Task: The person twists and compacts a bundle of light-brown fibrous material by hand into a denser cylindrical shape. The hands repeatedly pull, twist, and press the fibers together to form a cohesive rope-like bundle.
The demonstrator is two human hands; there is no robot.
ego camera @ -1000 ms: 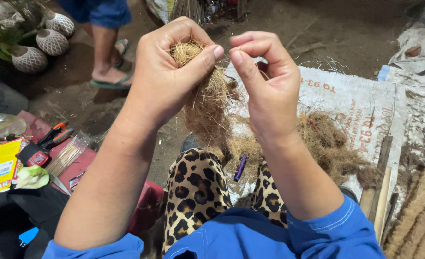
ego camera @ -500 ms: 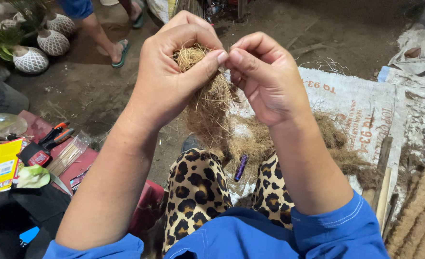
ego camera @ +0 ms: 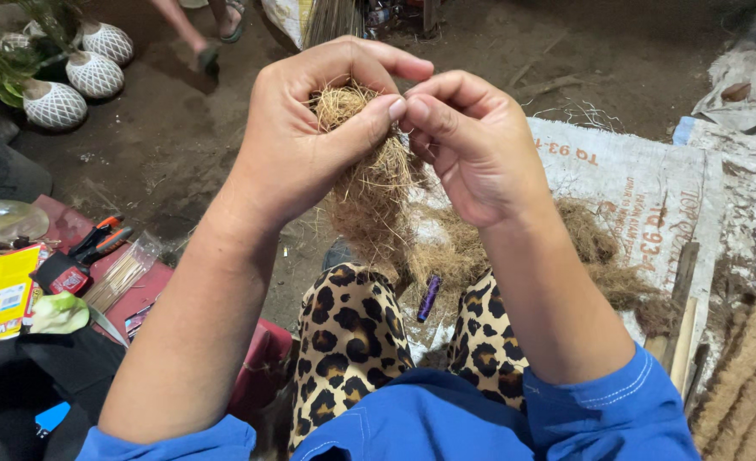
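From up here I see my left hand (ego camera: pixel 309 145) wrapped around the top of a tuft of coconut fibre (ego camera: pixel 369 183), thumb pressed across its front and fingers curled behind, so the bundle is firmly clutched and held up over my lap. My right hand (ego camera: pixel 472 145) sits just beside it, thumb and forefinger pinched together at the tuft's upper edge, the tips touching the left thumb. I think a few strands are caught in that pinch, but they are too fine to make out with certainty.

As for progress, I judge the work to be somewhere in the middle. The tuft's head is gathered and compact inside the left fist, while its lower part hangs loose and frayed, untwisted. Below it, a heap of loose fibre (ego camera: pixel 583 256) lies spread over the white woven sack (ego camera: pixel 651 179) on the ground, beyond my leopard-print trousers (ego camera: pixel 352 341), so a good deal of raw material remains unworked. At the near right edge lie thick finished-looking fibre ropes (ego camera: pixel 749 376), which suggests some pieces are already made.

A small purple lighter-shaped thing (ego camera: pixel 429 297) lies between my knees. To the left, on a red mat (ego camera: pixel 151 294), are orange-handled pliers (ego camera: pixel 96 239) and a bundle of thin sticks (ego camera: pixel 122 275). Far left stand netted round pots (ego camera: pixel 94 75).
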